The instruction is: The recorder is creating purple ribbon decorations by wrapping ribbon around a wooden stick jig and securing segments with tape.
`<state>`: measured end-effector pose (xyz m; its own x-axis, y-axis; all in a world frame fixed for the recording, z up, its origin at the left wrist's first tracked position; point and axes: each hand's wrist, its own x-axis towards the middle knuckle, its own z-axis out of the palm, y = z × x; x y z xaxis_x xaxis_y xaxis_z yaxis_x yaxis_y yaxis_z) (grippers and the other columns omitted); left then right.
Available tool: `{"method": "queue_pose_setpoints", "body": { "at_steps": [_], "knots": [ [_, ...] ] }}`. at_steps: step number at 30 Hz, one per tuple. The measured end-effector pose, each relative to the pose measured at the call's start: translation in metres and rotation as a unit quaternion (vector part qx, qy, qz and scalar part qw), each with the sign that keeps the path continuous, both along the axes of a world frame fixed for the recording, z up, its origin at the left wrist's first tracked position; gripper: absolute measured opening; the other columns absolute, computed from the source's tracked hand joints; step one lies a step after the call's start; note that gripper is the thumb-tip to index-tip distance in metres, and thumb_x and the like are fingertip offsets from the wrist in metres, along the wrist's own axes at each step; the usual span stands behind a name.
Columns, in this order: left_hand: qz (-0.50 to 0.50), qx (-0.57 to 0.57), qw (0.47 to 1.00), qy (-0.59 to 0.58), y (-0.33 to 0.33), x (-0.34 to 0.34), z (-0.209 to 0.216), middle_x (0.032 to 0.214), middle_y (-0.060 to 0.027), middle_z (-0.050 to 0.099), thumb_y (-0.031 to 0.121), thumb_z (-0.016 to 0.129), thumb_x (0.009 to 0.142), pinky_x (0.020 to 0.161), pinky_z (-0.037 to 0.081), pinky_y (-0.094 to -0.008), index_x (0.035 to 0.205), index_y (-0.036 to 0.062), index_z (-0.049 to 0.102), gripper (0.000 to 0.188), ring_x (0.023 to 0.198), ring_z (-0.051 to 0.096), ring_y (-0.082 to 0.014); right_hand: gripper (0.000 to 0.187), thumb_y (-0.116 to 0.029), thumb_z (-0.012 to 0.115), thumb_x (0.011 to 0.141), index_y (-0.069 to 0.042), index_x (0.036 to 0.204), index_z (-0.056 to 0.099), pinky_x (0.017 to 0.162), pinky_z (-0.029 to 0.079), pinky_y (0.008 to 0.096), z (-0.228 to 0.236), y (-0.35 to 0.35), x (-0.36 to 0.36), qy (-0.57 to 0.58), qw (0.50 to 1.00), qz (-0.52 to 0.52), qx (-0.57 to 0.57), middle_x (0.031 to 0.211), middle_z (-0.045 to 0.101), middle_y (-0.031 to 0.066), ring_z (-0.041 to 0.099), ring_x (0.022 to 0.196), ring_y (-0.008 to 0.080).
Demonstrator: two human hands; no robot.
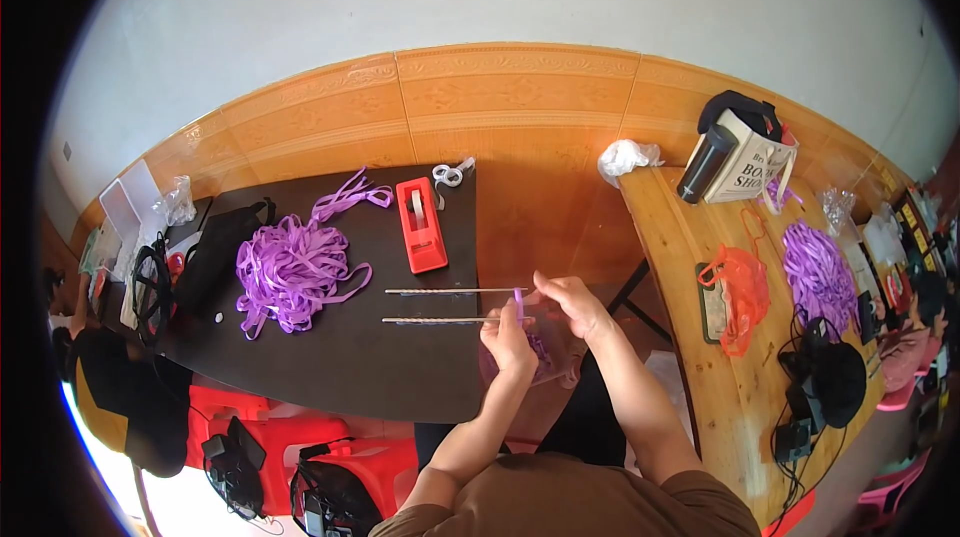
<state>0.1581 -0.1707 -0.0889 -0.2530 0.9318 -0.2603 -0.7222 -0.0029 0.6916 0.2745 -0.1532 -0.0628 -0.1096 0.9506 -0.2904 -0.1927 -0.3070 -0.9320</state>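
Note:
Two thin metal rods, a farther rod (450, 290) and a nearer rod (440, 320), lie parallel on the dark table and stick out past its right edge. Both look twisted along part of their length. A short loop of purple ribbon (518, 299) stands at their free ends. My left hand (509, 345) is closed by the nearer rod's end, pinching this ribbon. Close to the farther rod's tip, my right hand (572, 303) has its fingertips drawn together; what they hold is hidden. Below my hands sits a clear bag (545, 352) with purple pieces inside.
On the dark table (400, 377) are a heap of purple ribbon (290, 272), a red tape dispenser (421, 225) and white tape rolls (447, 175). The wooden table (690, 237) at right bears a tote bag (745, 157), an orange plastic bag (740, 297) and more purple ribbon (818, 272). Red stools (370, 467) stand nearby.

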Motion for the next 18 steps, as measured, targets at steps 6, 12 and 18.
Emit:
{"method": "queue_pose_setpoints", "body": {
  "at_steps": [6, 12, 18],
  "knots": [
    [-0.002, -0.031, 0.999, -0.039, -0.001, 0.001, 0.011, 0.058, -0.0018, 0.056, 0.015, 0.062, 0.085, 0.046, 0.043, -0.0219, 0.057, 0.0105, 0.048, 0.032, 0.045, 0.05, -0.0097, 0.011, -0.009, 0.062, 0.084, 0.001, 0.084, 0.066, 0.077, 0.046, 0.0257, -0.018, -0.003, 0.006, 0.04, 0.997, 0.001, 0.073, 0.084, 0.066, 0.0064, 0.06, 0.081, 0.0118],
    [-0.006, 0.007, 1.0, -0.006, 0.004, -0.001, -0.006, 0.062, -0.0043, 0.059, 0.01, 0.062, 0.083, 0.046, 0.046, -0.0232, 0.062, 0.0103, 0.05, 0.023, 0.045, 0.052, -0.0115, 0.008, -0.004, 0.059, 0.084, 0.001, 0.085, 0.065, 0.079, 0.047, 0.0257, -0.019, -0.002, 0.001, 0.067, 0.996, 0.023, 0.059, 0.084, 0.066, 0.0072, 0.061, 0.082, 0.0125],
    [-0.012, -0.026, 0.999, -0.034, 0.0, 0.0, 0.0, 0.061, -0.0033, 0.058, 0.006, 0.059, 0.082, 0.047, 0.045, -0.0224, 0.061, 0.0099, 0.05, 0.024, 0.048, 0.052, -0.0101, 0.009, -0.003, 0.057, 0.085, 0.001, 0.089, 0.065, 0.079, 0.047, 0.0266, -0.04, 0.009, 0.004, 0.131, 0.989, 0.061, 0.038, 0.09, 0.066, 0.007, 0.061, 0.082, 0.0131]
  ]
}}
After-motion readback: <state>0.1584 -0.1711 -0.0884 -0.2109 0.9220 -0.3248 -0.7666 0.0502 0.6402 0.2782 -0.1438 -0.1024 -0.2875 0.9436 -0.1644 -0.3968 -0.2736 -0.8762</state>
